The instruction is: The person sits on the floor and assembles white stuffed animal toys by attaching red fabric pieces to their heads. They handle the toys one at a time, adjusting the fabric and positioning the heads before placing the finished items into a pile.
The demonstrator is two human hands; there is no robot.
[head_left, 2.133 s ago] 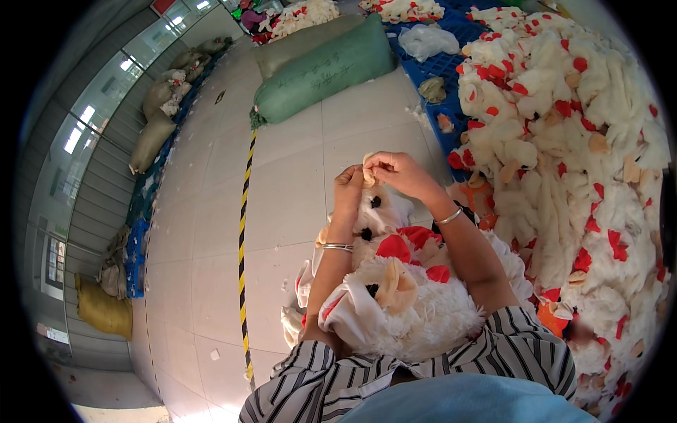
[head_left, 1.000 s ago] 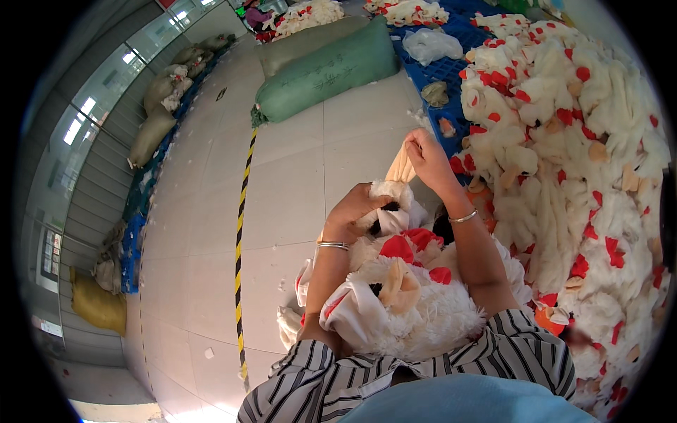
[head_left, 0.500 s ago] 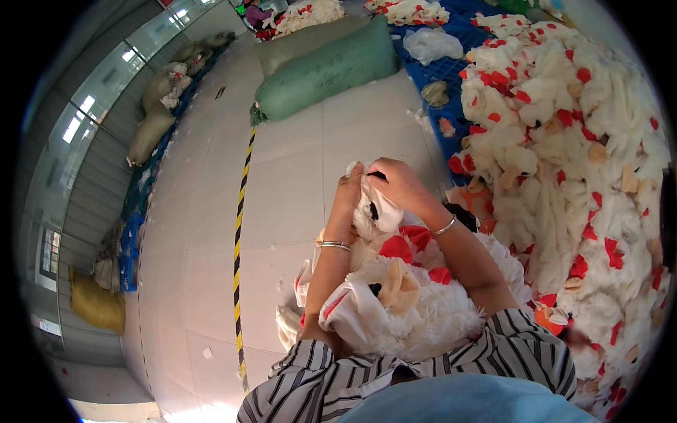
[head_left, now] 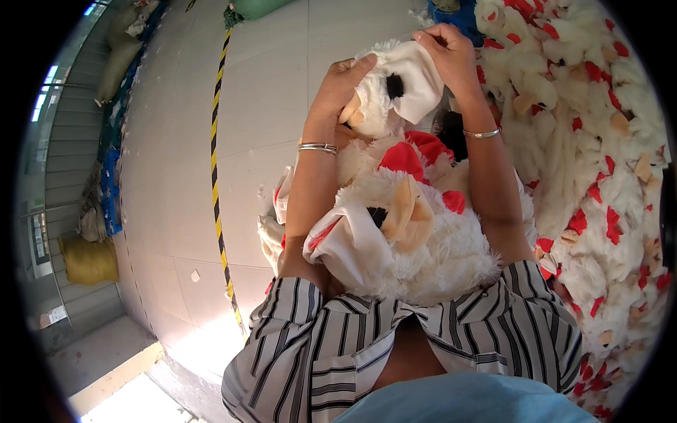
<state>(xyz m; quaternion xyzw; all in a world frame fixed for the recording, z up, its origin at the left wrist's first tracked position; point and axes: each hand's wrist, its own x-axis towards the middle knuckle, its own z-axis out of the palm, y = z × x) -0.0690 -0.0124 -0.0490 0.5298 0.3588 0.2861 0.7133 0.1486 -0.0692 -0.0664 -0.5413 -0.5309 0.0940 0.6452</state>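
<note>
Held up in front of me is a limp plush toy skin (head_left: 381, 109) with white fur, a smooth white muzzle, a black patch and a tan ear. My left hand (head_left: 342, 88) grips its furry left side, thumb on top. With a pinch, my right hand (head_left: 451, 60) holds the top right edge of the muzzle cloth, spreading it out. Another white plush skin (head_left: 451, 261) lies bunched between my forearms, showing a tan ear, a black patch and red pieces. Whether these two are joined is hidden by the fur.
To the right spreads a large heap of white plush skins (head_left: 564, 148) with red and tan parts. Black-and-yellow tape (head_left: 218, 162) runs along the floor at left. A green sack (head_left: 261, 7) lies ahead, a yellow sack (head_left: 88, 261) by the left wall.
My hands, close together before, have moved apart. The muzzle of the held plush skin is now spread between them. My view has tipped lower, so less of the far floor shows.
</note>
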